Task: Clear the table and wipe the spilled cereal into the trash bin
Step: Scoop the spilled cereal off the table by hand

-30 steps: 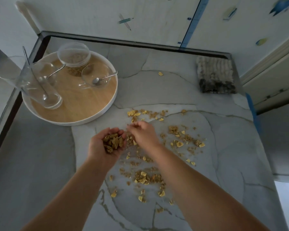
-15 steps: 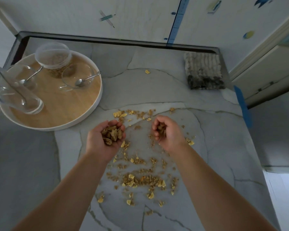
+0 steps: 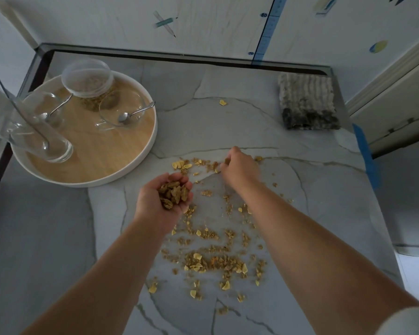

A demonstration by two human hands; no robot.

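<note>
Spilled cereal (image 3: 211, 262) lies scattered over the middle of the marble desk (image 3: 324, 201). Left hand (image 3: 155, 204) is cupped palm-up and holds a heap of it. Right hand (image 3: 240, 169) has its fingers curled, pinching pieces at the spill's far edge.

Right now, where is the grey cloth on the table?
In the head view, the grey cloth lies at the far right corner of the table, beyond the right hand and apart from the spilled cereal.

Golden-brown cereal (image 3: 213, 261) scattered across marble table (image 3: 58, 238); handful cupped in left hand (image 3: 151, 206).
</note>
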